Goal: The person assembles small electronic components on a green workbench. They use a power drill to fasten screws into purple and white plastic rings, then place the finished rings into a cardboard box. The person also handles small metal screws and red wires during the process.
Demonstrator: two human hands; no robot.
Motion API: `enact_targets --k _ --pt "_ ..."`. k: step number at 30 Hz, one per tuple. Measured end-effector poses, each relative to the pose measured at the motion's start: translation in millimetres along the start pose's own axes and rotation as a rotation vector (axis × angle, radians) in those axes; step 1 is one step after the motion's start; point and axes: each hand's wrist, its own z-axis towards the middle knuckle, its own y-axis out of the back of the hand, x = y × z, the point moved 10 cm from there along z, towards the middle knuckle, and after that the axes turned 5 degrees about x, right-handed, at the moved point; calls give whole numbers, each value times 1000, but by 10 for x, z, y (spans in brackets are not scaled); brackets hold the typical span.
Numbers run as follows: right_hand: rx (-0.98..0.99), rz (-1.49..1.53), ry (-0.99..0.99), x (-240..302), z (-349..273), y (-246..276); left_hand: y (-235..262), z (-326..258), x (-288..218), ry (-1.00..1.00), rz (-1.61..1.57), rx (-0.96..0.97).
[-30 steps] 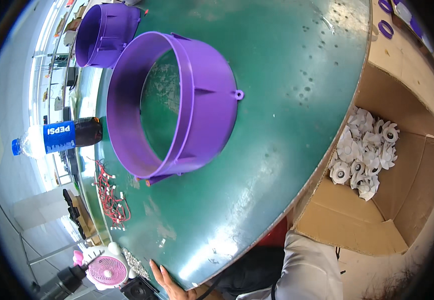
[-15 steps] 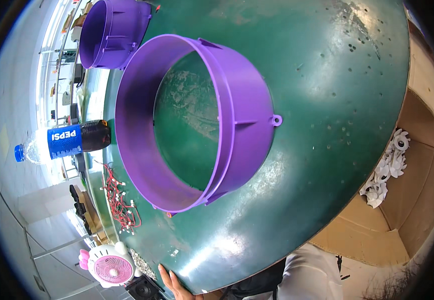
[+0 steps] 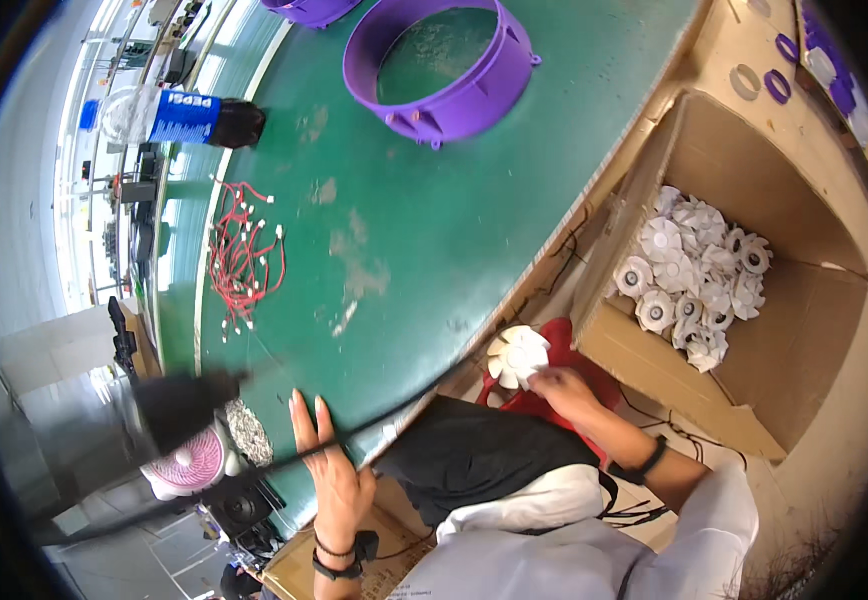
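In the head view the right hand point(image 3: 564, 388) is closed on a white fan impeller point(image 3: 517, 355), held just off the edge of the green tabletop point(image 3: 424, 240) and beside the cardboard box point(image 3: 654, 345) holding many more impellers. The left hand point(image 3: 332, 470) lies open and flat on the tabletop, holding nothing. One impeller is out, judging by this, and the purple ring housing point(image 3: 444, 60) sits well apart with no impeller in it, so fitting looks not yet done.

At the lower middle of the frame, the left hand point(image 3: 337, 480) shows long pale nails and dark bead bracelets at the wrist. The right hand point(image 3: 566, 388), further right, wears a black wristband, with a white short sleeve point(image 3: 714, 510) above.
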Motion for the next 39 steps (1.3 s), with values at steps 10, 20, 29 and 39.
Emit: enact_targets --k 10,20,29,39 --pt "-231 202 472 799 -2439 454 83 -77 -73 -23 -79 -197" --pt "149 -315 150 492 -1228 -124 74 -256 281 -29 -174 -326" --pt "656 -1092 77 312 875 -1617 73 -164 309 50 -162 -165" --pt "1201 -1291 25 -797 107 -3317 28 -119 427 -10 -294 -120"
